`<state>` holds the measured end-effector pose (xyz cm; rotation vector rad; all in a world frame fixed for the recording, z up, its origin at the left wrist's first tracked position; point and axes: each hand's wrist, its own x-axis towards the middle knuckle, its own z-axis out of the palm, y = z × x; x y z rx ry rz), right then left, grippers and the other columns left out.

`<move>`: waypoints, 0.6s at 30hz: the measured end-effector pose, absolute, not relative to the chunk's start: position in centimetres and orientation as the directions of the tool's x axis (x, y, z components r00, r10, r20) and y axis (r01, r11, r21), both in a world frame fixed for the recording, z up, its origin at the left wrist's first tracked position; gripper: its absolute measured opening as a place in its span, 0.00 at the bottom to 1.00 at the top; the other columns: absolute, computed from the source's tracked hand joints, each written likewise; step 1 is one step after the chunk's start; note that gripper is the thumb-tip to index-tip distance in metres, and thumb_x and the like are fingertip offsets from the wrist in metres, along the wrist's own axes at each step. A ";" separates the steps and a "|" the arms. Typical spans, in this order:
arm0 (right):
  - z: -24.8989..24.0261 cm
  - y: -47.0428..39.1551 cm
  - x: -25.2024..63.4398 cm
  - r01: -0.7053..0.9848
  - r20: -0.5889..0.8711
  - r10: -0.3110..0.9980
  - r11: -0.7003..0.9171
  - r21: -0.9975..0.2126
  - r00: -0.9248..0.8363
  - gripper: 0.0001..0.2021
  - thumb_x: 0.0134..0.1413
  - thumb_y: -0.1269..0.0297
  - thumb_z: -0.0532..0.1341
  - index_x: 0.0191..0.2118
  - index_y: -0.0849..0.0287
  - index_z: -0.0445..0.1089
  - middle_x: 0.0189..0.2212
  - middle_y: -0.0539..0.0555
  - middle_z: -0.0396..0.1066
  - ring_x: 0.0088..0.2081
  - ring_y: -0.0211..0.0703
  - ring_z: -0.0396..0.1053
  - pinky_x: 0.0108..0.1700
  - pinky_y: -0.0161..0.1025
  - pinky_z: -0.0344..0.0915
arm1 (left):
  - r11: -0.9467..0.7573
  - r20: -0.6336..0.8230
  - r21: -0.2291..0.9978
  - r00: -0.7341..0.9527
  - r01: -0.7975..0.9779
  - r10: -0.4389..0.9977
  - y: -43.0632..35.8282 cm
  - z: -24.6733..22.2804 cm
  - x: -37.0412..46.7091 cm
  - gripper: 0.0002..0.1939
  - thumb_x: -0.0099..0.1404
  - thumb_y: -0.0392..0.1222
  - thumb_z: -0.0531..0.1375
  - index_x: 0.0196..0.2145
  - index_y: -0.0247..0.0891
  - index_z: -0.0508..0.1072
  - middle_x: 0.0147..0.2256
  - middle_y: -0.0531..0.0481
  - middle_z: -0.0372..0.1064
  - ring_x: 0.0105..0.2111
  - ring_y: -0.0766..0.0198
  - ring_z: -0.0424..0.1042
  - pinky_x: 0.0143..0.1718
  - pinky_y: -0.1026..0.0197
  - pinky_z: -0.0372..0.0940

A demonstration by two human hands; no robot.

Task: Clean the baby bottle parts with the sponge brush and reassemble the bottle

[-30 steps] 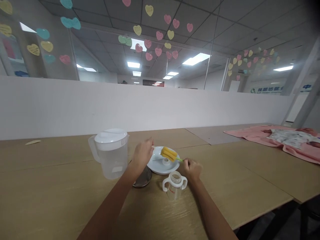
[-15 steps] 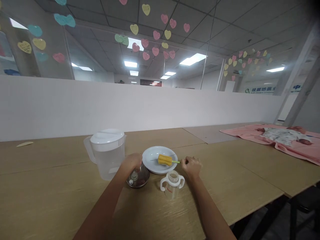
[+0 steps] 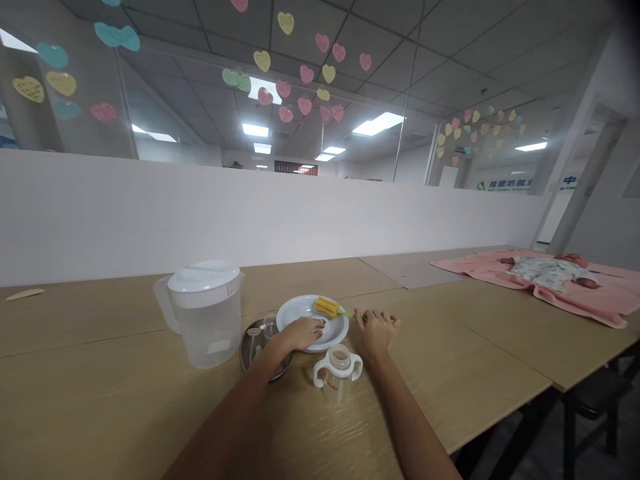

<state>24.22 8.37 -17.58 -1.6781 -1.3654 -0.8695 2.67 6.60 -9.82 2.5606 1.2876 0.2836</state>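
My right hand [image 3: 379, 330] is closed round the green handle of a bottle brush; the yellow sponge head [image 3: 327, 307] lies over the far rim of a white bowl [image 3: 289, 312]. My left hand [image 3: 303, 332] reaches over the near side of that bowl, its fingers closed on a small white ring-shaped piece [image 3: 323, 321], partly hidden. In front of the bowl stands a clear baby bottle [image 3: 338, 381] without a lid, with a white two-handled collar. Beneath my left wrist, a round metal tray [image 3: 246, 352] holds small clear parts [image 3: 254, 335].
To the left stands a translucent lidded pitcher [image 3: 210, 327]. A doll [image 3: 545, 270] in patterned clothes lies on a pink cloth [image 3: 480, 265] at the far right. A white partition [image 3: 280, 217] borders the table's back; a dark stool [image 3: 595, 400] is beyond its right edge.
My left hand has moved from the metal tray rightward to the bowl, with a small white ring at its fingers. The brush head has shifted up toward the bowl's far rim.
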 end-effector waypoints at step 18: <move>-16.7 7.4 23.3 0.897 0.793 0.467 -0.003 -0.442 0.392 0.27 0.61 0.54 0.46 0.20 0.61 0.70 0.19 0.55 0.71 0.25 0.39 0.61 0.38 0.39 0.48 | -0.320 0.055 0.459 0.333 0.829 0.941 6.4 -7.7 2.0 0.11 0.58 0.44 0.56 0.26 0.34 0.73 0.31 0.45 0.73 0.36 0.58 0.71 0.35 0.62 0.61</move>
